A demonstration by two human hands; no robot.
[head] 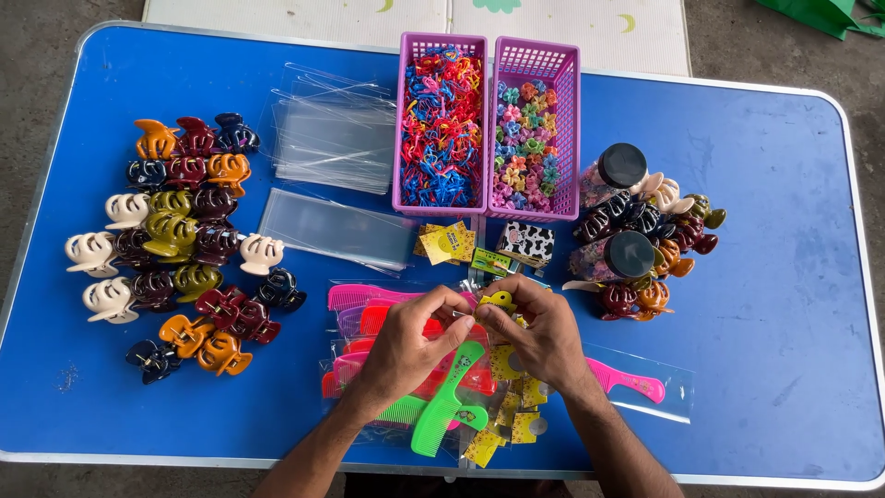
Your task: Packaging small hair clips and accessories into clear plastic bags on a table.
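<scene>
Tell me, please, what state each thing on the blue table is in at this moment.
Left hand: pinching a small item, too small to identify.
Right hand: pinching the same item.
Purple baskets: upright, full of small hair accessories.
Jars: lying down, black lids on.
Claw clips: shut, heaped.
Green comb: loose, unbagged.
Pink comb: bagged.
</scene>
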